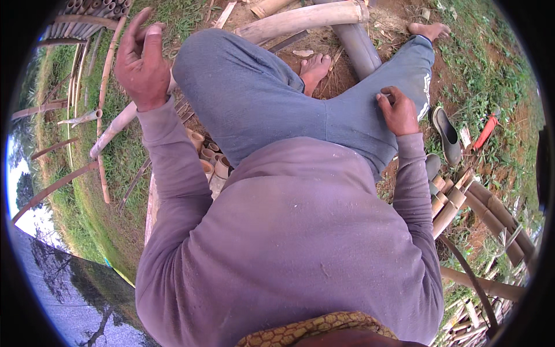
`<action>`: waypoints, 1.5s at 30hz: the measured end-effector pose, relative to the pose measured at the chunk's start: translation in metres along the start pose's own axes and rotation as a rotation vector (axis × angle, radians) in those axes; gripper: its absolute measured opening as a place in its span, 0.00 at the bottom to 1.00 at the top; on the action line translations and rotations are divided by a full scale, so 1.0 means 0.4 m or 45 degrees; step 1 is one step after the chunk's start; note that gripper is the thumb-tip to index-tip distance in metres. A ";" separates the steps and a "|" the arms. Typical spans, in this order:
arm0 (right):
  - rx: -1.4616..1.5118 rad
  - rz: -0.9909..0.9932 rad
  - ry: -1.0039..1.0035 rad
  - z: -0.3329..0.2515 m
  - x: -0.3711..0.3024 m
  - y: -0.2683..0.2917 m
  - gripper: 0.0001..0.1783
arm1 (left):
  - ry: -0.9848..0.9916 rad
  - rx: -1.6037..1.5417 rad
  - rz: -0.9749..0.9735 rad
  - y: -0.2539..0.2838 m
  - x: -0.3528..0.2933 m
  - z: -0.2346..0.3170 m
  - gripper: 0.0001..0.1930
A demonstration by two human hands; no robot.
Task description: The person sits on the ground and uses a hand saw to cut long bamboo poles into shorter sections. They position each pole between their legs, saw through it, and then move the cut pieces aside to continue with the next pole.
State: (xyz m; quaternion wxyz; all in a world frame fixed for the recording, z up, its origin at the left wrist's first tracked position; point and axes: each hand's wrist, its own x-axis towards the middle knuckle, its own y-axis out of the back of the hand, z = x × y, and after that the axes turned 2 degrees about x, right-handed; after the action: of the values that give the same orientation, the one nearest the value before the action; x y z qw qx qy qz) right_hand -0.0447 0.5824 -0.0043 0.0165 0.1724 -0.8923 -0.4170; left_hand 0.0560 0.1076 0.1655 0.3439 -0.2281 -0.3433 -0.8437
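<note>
My left hand (142,66) is raised at the upper left, past my bent left knee. Its thumb and fingers are loosely bent and apart, and I see nothing between them. My right hand (401,113) rests on my right thigh in grey trousers (358,118). Those fingers are curled in toward the thumb, with no object showing in them. A bamboo pole (118,130) slants behind my left wrist. Beyond my knees, a thick pale bamboo length (300,18) lies across a grey pipe-like pole (357,51), near my bare feet.
Cut bamboo pieces (221,168) are heaped by my left hip, with more bamboo sections (448,208) by my right. A dark shoe (446,136) and a red object (487,132) lie on the grass at right. Stacked bamboo tubes (95,13) fill the far left corner.
</note>
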 end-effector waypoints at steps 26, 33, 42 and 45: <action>0.019 0.226 -0.317 0.114 0.792 -0.165 0.56 | 1.713 -1.025 1.459 -0.134 -0.268 -0.692 0.39; 0.572 0.102 -0.110 -0.174 0.790 -0.153 0.47 | 1.642 -1.083 1.656 0.011 -0.295 -0.601 0.31; 0.667 -0.422 0.122 -0.644 0.839 -0.196 0.45 | 0.974 -0.974 1.987 0.395 -0.353 -0.446 0.30; 0.617 -0.558 0.281 -0.778 0.822 -0.201 0.44 | 0.785 -0.773 2.079 0.534 -0.400 -0.341 0.32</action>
State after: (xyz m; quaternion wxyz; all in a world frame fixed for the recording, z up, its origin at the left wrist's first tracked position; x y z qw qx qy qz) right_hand -0.2762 0.1993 0.1006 -0.0185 0.4030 -0.9000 -0.1652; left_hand 0.2986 -0.0377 0.0664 0.8338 -0.2451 0.2667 -0.4166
